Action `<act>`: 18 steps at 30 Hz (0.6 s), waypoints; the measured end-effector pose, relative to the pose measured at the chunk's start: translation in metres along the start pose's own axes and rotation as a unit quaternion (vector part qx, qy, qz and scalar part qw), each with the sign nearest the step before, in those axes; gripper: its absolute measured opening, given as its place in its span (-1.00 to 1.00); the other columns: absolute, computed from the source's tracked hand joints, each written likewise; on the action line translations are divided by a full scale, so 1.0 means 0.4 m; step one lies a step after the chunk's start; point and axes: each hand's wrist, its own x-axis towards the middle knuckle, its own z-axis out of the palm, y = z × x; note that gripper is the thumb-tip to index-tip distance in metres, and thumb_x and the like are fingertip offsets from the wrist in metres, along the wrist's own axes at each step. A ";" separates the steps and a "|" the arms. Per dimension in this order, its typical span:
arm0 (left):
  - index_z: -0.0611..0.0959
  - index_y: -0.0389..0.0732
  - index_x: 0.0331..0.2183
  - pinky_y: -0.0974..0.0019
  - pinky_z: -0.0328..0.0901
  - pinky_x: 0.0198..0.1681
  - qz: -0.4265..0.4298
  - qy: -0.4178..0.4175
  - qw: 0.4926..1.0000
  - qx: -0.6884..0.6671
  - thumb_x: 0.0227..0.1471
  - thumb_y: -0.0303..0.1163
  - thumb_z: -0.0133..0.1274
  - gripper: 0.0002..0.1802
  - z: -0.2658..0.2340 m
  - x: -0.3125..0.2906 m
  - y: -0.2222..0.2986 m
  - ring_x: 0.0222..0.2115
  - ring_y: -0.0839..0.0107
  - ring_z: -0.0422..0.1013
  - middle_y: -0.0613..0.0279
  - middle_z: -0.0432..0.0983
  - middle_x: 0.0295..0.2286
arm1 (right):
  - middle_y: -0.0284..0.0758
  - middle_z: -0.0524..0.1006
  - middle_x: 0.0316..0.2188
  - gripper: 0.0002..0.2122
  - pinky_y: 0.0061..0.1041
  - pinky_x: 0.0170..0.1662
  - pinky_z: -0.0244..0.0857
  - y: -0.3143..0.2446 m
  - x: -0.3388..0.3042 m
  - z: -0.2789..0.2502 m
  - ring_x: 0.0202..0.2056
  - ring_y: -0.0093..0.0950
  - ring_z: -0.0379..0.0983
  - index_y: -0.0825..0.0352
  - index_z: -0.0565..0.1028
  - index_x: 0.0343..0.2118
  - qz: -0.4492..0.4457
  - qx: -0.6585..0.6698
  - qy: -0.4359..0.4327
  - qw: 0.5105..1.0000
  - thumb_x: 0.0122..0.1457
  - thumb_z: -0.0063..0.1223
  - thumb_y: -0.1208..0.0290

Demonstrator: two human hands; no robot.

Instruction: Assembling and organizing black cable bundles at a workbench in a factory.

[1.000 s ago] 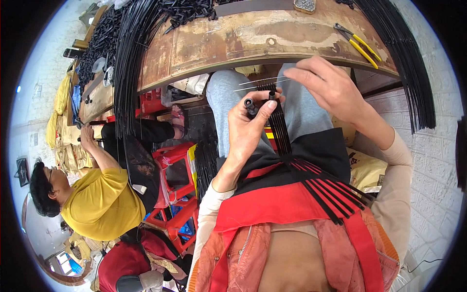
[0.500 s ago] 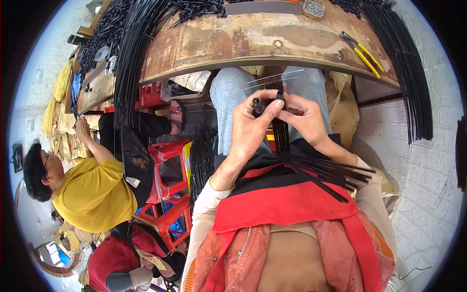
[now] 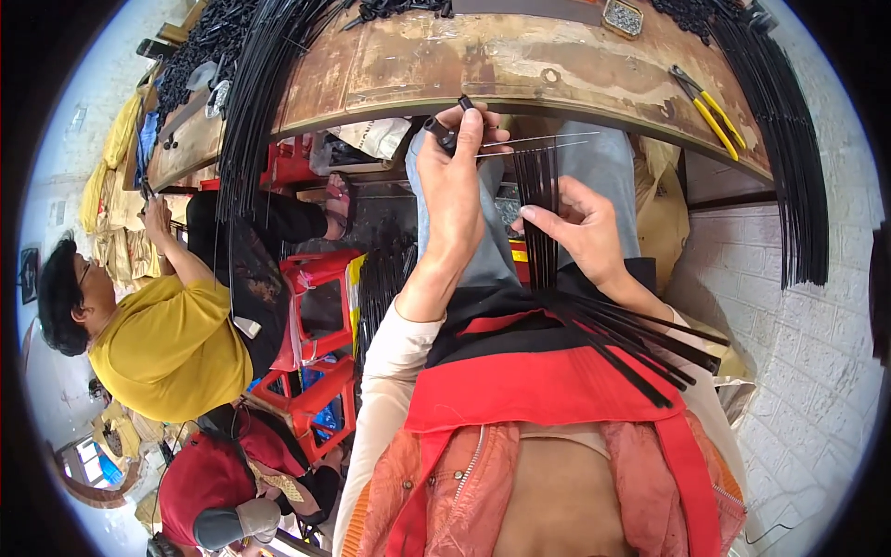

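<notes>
My left hand (image 3: 450,181) is closed around several small black parts near the table's front edge. One, a hollow tubular black fitting (image 3: 440,133), shows at its left side; another black piece (image 3: 466,104) stands up past the thumb tip. Thin metal wires (image 3: 548,139) stick out to the right from beside this hand. Lower and to the right, my right hand (image 3: 587,227) has its thumb across a bundle of thin black rods (image 3: 536,190), with fingertips partly behind it. The bundle runs upright between my knees, and its thicker dark ends (image 3: 640,353) fan out over my red-and-black apron (image 3: 548,390).
The worn wooden table (image 3: 436,65) ahead carries yellow-handled pliers (image 3: 713,116), a small tray of metal bits (image 3: 622,19) and heaps of black parts (image 3: 200,70). Long black rods hang over its edge at left (image 3: 246,139) and right (image 3: 794,186). Co-workers (image 3: 167,343) sit at left near red stools (image 3: 320,297).
My hands have separated. The left moved up and left with the black parts and turned more upright; the right moved down onto the rod bundle. My view has shifted slightly.
</notes>
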 end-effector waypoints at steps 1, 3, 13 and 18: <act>0.52 -0.27 -0.21 0.34 0.39 -0.20 0.000 0.008 1.000 -0.011 0.20 -0.31 0.03 -0.78 0.003 -0.001 -0.003 -0.32 0.44 0.49 0.17 0.54 -0.31 | -0.28 0.57 -0.35 -0.83 -0.54 -0.20 0.44 0.001 0.001 0.000 -0.33 -0.52 0.54 0.45 0.48 -0.20 0.002 0.000 -0.001 1.000 0.16 0.14 0.56; 0.52 -0.26 -0.20 0.34 0.39 -0.20 0.000 0.018 1.000 -0.023 0.19 -0.31 0.04 -0.77 0.006 -0.001 -0.010 -0.32 0.44 0.49 0.17 0.54 -0.31 | -0.28 0.57 -0.36 -0.82 -0.54 -0.20 0.43 0.004 0.005 -0.001 -0.33 -0.53 0.54 0.45 0.48 -0.19 0.012 0.018 -0.001 1.000 0.15 0.15 0.56; 0.58 -0.25 -0.22 0.37 0.47 -0.28 -0.093 -0.018 0.988 -0.124 0.13 -0.37 0.11 -0.80 -0.074 0.005 0.004 -0.36 0.41 0.52 0.20 0.56 -0.33 | -0.29 0.57 -0.35 -0.79 -0.54 -0.21 0.45 -0.001 0.018 -0.010 -0.33 -0.51 0.55 0.46 0.49 -0.17 0.034 0.002 -0.029 0.999 0.15 0.16 0.52; 0.59 -0.25 -0.23 0.35 0.48 -0.26 -0.111 -0.022 0.986 -0.125 0.10 -0.40 0.15 -0.81 -0.068 0.000 0.011 -0.33 0.39 0.53 0.21 0.56 -0.36 | -0.29 0.57 -0.36 -0.79 -0.53 -0.21 0.44 -0.007 0.022 -0.008 -0.33 -0.49 0.57 0.44 0.49 -0.17 0.037 0.004 -0.021 0.999 0.15 0.16 0.50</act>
